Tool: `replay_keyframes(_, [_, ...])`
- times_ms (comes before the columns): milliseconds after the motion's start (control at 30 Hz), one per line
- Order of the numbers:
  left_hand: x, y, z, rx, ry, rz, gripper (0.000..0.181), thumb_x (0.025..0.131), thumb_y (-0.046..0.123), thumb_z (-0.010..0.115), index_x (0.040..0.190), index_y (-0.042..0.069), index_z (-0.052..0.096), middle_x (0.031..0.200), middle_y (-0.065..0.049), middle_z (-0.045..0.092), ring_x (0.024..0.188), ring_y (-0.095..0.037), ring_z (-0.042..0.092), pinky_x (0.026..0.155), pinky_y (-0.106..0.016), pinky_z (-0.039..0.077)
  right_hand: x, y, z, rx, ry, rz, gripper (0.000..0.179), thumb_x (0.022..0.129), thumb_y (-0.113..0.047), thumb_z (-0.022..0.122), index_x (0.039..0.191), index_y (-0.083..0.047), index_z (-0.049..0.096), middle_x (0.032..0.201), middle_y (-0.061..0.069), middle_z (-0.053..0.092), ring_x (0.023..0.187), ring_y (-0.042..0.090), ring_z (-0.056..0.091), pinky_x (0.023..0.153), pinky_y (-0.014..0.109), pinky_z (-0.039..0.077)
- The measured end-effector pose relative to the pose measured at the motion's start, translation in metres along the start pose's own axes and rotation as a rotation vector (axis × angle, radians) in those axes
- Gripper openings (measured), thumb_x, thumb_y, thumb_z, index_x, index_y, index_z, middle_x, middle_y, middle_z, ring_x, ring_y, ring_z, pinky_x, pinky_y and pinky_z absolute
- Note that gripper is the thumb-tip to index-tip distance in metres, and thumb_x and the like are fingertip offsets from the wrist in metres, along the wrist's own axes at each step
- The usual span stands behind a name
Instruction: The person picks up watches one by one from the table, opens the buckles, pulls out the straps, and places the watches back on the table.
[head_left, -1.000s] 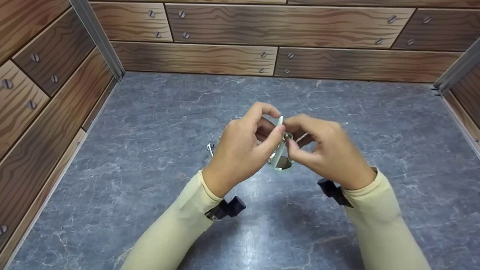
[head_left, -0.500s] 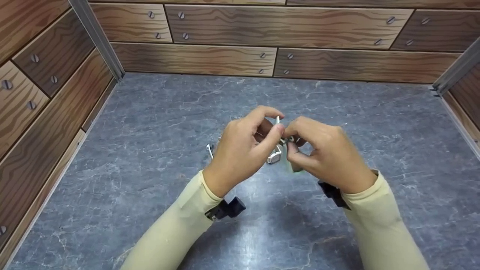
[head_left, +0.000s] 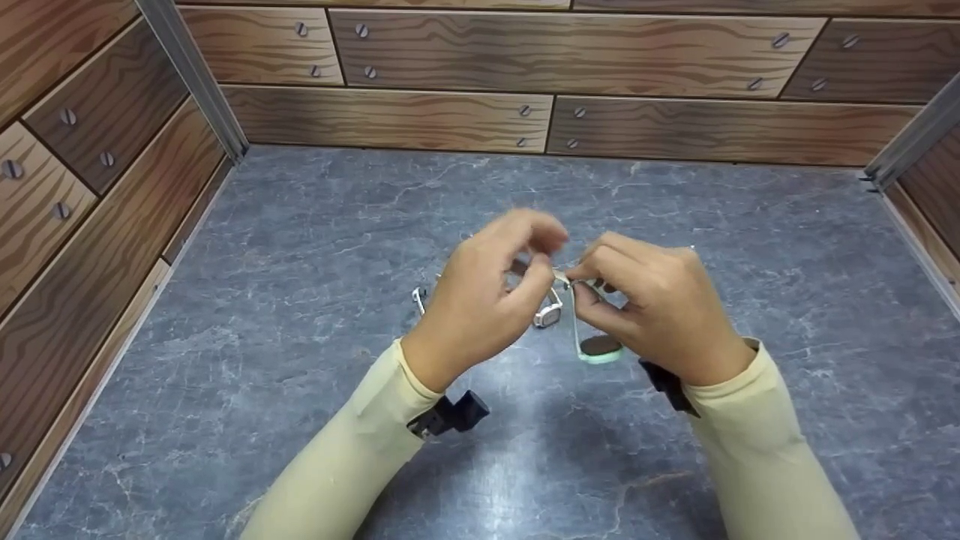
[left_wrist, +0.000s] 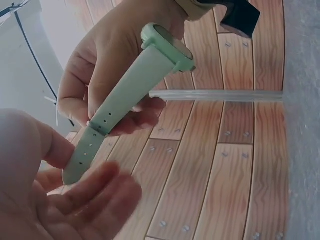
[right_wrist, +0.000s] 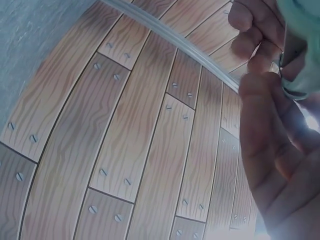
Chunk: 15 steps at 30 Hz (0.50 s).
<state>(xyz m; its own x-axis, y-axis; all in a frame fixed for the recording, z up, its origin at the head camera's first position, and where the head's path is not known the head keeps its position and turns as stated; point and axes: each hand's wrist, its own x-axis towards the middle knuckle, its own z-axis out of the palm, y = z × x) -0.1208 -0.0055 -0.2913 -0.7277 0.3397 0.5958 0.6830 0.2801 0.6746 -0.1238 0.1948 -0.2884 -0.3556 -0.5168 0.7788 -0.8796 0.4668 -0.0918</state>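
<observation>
A mint-green wristwatch (head_left: 598, 358) hangs face down-tilted from my right hand (head_left: 654, 296). Its strap (left_wrist: 135, 85) slants across the left wrist view, with a row of holes toward the tapered end. Thumb and fingertips of the right hand pinch the strap around its middle, by the small metal buckle. My left hand (head_left: 491, 289) is right beside it, thumb and index finger spread apart. In the left wrist view, the left fingers (left_wrist: 107, 200) are blurred and loosely bent around the strap's tip. The right wrist view shows only part of the green watch (right_wrist: 302, 25), close to the lens.
A second, silver-white watch (head_left: 548, 316) lies on the grey marbled table (head_left: 337, 420) behind the hands. A slim silver piece (head_left: 418, 300) pokes out left of the left wrist, mostly covered. Wood-print walls (head_left: 450, 52) bound the table at the back and sides.
The left thumb and index finger have parted from the strap they were pinching. The green watch case has swung down to the right under the right hand, uncovering the silver-white watch.
</observation>
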Motion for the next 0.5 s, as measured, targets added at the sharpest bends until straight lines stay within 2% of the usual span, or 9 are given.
replay_keyframes(67, [0.0002,-0.0005,-0.0001,0.083,-0.018,0.019,0.03,0.096,0.001,0.046,0.111,0.009,0.071,0.11,-0.001,0.069,0.093,-0.009,0.062,0.082,-0.024,0.053,0.0,0.001,0.0011,-0.03,0.01,-0.009,0.016,0.078,0.008,0.059,0.082,-0.007,0.065,0.076,0.002,0.067,0.057,0.011,0.06,0.046,0.029,0.047])
replay_keyframes(133, [-0.0003,-0.001,-0.0001,0.138,-0.064,0.007,0.033,0.1,0.004,0.043,0.112,0.011,0.072,0.111,0.001,0.07,0.091,-0.008,0.061,0.077,-0.025,0.051,-0.0001,0.0022,0.0022,-0.065,0.022,-0.015,0.015,0.078,0.009,0.059,0.082,-0.005,0.063,0.075,0.004,0.066,0.054,0.013,0.057,0.044,0.029,0.043])
replay_keyframes(200, [-0.0008,-0.0009,0.0003,0.152,-0.121,-0.027,0.031,0.105,0.012,0.042,0.114,0.013,0.072,0.101,0.004,0.072,0.083,-0.006,0.062,0.073,-0.025,0.05,-0.0003,0.0034,0.0029,-0.094,0.038,-0.011,0.014,0.079,0.009,0.059,0.082,-0.005,0.061,0.075,0.006,0.064,0.053,0.014,0.055,0.043,0.029,0.04])
replay_keyframes(267, [-0.001,-0.0009,0.0013,0.128,-0.17,-0.061,0.029,0.109,0.021,0.043,0.115,0.014,0.07,0.093,0.007,0.071,0.079,-0.002,0.063,0.07,-0.024,0.051,-0.0007,0.004,0.003,-0.106,0.051,0.0,0.014,0.081,0.009,0.06,0.083,-0.004,0.061,0.075,0.006,0.062,0.053,0.014,0.053,0.043,0.03,0.039])
replay_keyframes(333, [-0.0013,-0.0008,0.0016,0.079,-0.193,-0.091,0.026,0.11,0.027,0.048,0.117,0.014,0.07,0.085,0.008,0.069,0.072,-0.001,0.062,0.066,-0.023,0.052,-0.0008,0.004,0.0029,-0.103,0.055,0.016,0.012,0.083,0.008,0.062,0.086,-0.004,0.062,0.075,0.006,0.06,0.054,0.014,0.053,0.045,0.03,0.039])
replay_keyframes(400, [-0.0008,-0.0007,0.0015,0.034,-0.188,-0.101,0.024,0.108,0.03,0.056,0.115,0.013,0.071,0.085,0.009,0.07,0.075,0.001,0.064,0.071,-0.023,0.054,-0.0007,0.0037,0.0026,-0.087,0.047,0.033,0.012,0.084,0.007,0.064,0.09,-0.004,0.064,0.077,0.006,0.061,0.058,0.014,0.057,0.048,0.03,0.044])
replay_keyframes(500, [0.0003,-0.0002,-0.0001,-0.017,-0.165,-0.119,0.022,0.105,0.029,0.064,0.112,0.012,0.075,0.089,0.007,0.073,0.074,0.0,0.064,0.07,-0.023,0.055,-0.0008,0.0033,0.0013,-0.053,0.014,0.067,0.014,0.084,0.006,0.066,0.093,-0.004,0.065,0.08,0.005,0.062,0.063,0.015,0.061,0.053,0.03,0.051])
